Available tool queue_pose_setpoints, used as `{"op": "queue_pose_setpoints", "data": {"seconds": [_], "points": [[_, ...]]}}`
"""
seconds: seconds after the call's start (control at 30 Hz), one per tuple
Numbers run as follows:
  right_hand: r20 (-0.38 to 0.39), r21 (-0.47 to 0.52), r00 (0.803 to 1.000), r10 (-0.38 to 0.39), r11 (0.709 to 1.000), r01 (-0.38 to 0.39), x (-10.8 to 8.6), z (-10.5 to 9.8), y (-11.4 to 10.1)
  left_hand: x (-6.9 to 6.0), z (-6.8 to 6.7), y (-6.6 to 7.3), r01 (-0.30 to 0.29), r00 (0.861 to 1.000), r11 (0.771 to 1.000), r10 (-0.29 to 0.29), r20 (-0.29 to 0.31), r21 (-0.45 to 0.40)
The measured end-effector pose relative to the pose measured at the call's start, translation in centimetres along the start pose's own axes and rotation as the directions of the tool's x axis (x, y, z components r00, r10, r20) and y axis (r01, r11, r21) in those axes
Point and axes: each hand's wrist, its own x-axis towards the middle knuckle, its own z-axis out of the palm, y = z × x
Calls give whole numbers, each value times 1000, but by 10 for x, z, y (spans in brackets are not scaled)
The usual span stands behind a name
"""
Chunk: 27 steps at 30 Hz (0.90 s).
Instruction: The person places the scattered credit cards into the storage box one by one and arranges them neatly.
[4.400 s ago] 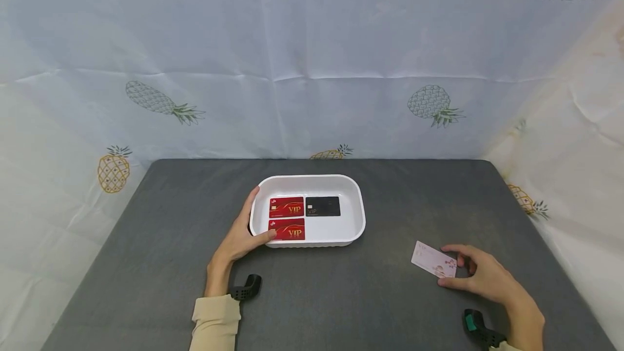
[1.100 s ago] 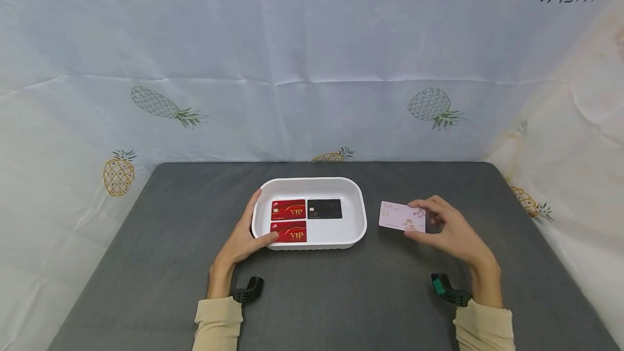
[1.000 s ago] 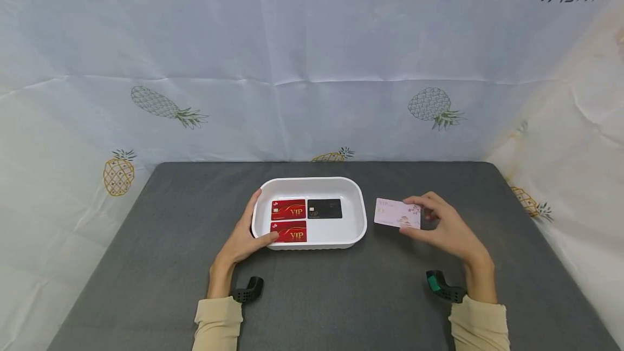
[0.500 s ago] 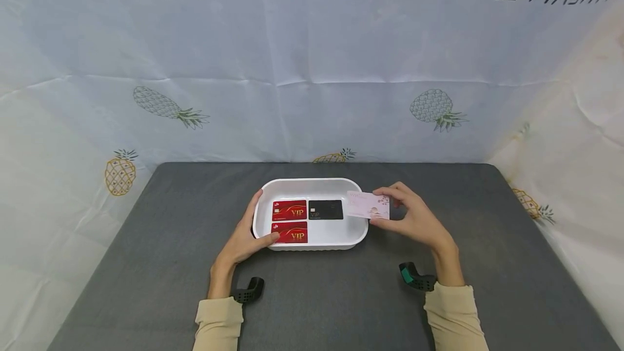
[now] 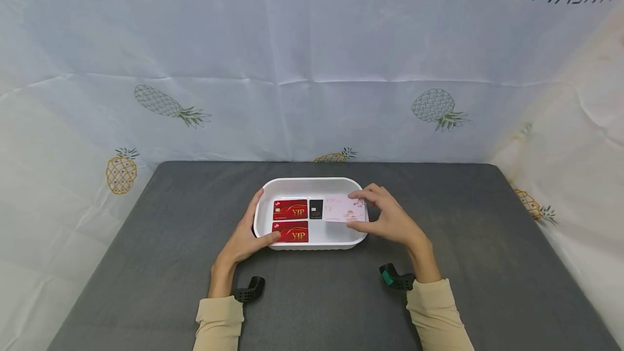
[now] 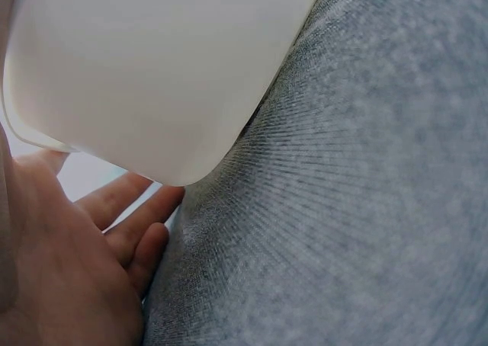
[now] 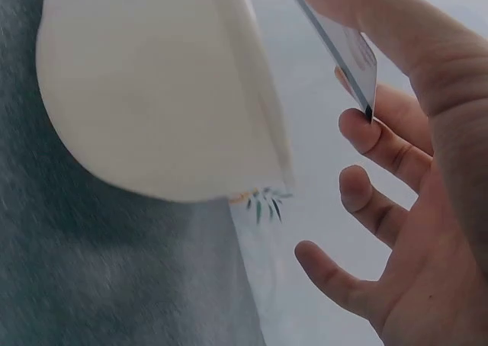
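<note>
In the head view, a white tray (image 5: 336, 236) stands on the grey table. Inside it lie two red VIP cards, an upper one (image 5: 287, 210) and a lower one (image 5: 294, 234), plus a black VIP card (image 5: 316, 209). My left hand (image 5: 242, 238) grips the tray's left end, thumb over the rim near the lower red card and fingers along the outside. With thumb and fingertips my right hand (image 5: 390, 219) pinches a pink VIP card (image 5: 338, 208) over the tray's right part, hiding much of the black card. In the right wrist view the pink card (image 7: 354, 60) appears raised above the tray rim.
The grey tabletop (image 5: 322, 302) stretches around the tray. Behind it hangs a pale curtain (image 5: 312, 31) printed with pineapples. Black wrist devices sit on the left (image 5: 249, 290) and right (image 5: 397, 277) forearms.
My right hand has carried the pink card leftward from the table's right side to over the tray, where it now overlaps the black card. The left hand keeps its hold on the tray.
</note>
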Motion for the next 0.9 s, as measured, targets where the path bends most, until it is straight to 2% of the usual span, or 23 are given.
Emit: {"op": "queue_pose_setpoints", "data": {"seconds": [0.4,0.7,0.9], "points": [[76,-93,993,95,992,-88,10,22,-8,0,0,-1,-7,1000,1000,7,2,4],[129,-144,989,73,988,-54,14,31,-8,1,0,0,-21,1000,1000,21,8,-11],[176,-206,979,103,976,-66,17,33,-9,1,-1,-2,-51,999,998,52,12,-30]]}}
